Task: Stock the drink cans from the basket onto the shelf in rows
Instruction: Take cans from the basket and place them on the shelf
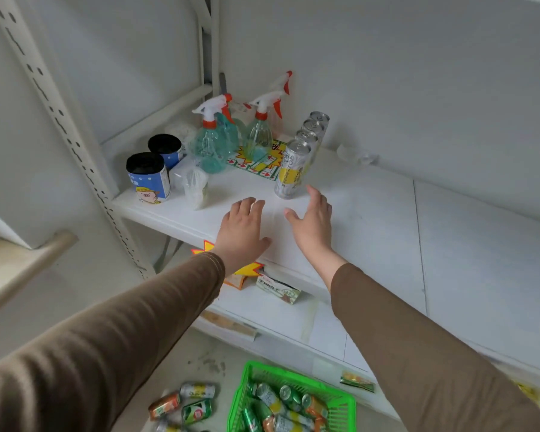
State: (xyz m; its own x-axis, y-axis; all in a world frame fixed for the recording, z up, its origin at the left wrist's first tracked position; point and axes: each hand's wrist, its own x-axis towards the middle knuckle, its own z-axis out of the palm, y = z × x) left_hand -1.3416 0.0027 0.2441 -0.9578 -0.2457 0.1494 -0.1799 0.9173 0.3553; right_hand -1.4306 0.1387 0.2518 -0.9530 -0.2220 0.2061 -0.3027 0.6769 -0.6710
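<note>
A white metal shelf (371,219) fills the view, set against a pale wall, with a lower shelf (281,319) beneath it and grey floor below that. Both hands reach over the shelf's front part, palms down, holding nothing. The left hand (242,227) has its fingers (247,204) straight and close together, lying flat on or just above the board; which, I cannot tell. The right hand (312,221) has its fingers (317,194) loosely spread, thumb out to the left. Just beyond the right fingertips, apart from them by a small gap, stands the front can (292,169) of a row of cans (312,129) that runs back toward the wall. Further beyond the left fingers are spray bottles (211,141), and to the left of those fingers two dark-topped tubs (148,177) and a clear packet (195,185). Far below both hands, on the floor, sits a green basket (293,380) holding more cans (281,406) lying on their sides. Left of it, loose cans (181,403) lie on the floor. Small packets (278,289) lie on the lower shelf under the wrists.
</note>
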